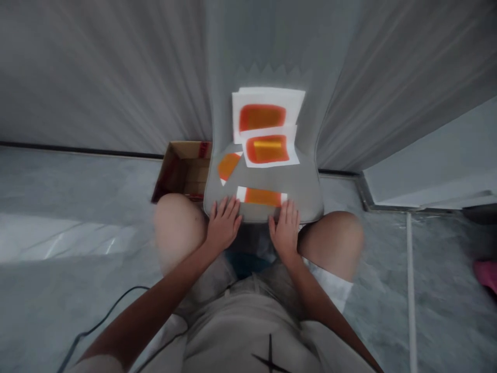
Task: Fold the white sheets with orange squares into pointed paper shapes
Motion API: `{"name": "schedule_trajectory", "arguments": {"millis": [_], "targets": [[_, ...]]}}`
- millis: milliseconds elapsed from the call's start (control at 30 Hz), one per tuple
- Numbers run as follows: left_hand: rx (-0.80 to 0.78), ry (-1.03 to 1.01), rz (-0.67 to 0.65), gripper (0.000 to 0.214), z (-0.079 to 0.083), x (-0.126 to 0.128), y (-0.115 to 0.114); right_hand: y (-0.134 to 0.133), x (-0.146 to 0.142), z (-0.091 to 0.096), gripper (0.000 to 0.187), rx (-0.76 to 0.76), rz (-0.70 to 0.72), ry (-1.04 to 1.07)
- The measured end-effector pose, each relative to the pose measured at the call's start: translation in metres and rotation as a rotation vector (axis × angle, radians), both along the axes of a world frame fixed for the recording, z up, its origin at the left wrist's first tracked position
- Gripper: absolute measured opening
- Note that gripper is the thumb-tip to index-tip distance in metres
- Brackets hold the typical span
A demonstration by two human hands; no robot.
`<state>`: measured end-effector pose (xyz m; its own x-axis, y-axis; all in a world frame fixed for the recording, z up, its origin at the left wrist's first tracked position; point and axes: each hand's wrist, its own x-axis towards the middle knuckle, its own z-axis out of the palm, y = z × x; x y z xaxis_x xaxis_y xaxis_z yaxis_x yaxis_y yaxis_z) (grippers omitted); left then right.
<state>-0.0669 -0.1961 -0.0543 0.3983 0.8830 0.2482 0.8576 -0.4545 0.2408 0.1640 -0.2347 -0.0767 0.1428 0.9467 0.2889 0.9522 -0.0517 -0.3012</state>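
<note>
A grey pleated curtain [116, 67] hangs behind the scene, above a grey marbled floor [58, 290]; a grey chair [306, 178] stands between the seated person's bare knees, with an open cardboard box [190, 150] on the floor to its left.

Toward the back of the seat lies a large white sheet [263, 116] with an orange rounded patch; a smaller white sheet [269, 150] overlaps its lower edge, its own orange patch crossed by a yellow bar; both are well forward of the fingers.

The left hand [224, 223] and right hand [286, 228] rest palm down at the seat's front edge, fingers extended, neither gripping anything; between their fingertips, and slightly forward of them, an orange strip [263, 197] with white ends lies crosswise on the seat; the fingertips reach its two ends, though whether they touch cannot be told; a smaller orange piece [229, 167] with white corners lies aslant beyond the left hand, apart from it.
</note>
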Motion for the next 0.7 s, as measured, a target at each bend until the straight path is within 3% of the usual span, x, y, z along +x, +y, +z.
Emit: {"name": "schedule_trajectory", "arguments": {"millis": [200,333,433,600,700], "targets": [[-0.010,-0.043,0.005,0.058,0.000,0.001,-0.001,0.016,-0.047,0.029,0.059,0.006,0.149,-0.070],[-0.013,-0.045,0.005,0.059,-0.001,0.002,-0.002,0.028,-0.072,0.029,0.055,-0.061,0.197,-0.082],[-0.010,-0.052,0.016,0.061,-0.001,0.004,-0.004,0.025,-0.058,0.020,0.052,-0.060,0.140,-0.091],[-0.035,-0.079,0.034,0.061,0.001,0.006,-0.006,0.000,0.000,0.008,0.052,-0.052,-0.149,-0.103],[-0.053,-0.082,0.025,0.063,0.002,0.007,-0.005,-0.013,0.015,0.004,0.054,-0.076,-0.187,-0.096]]}}
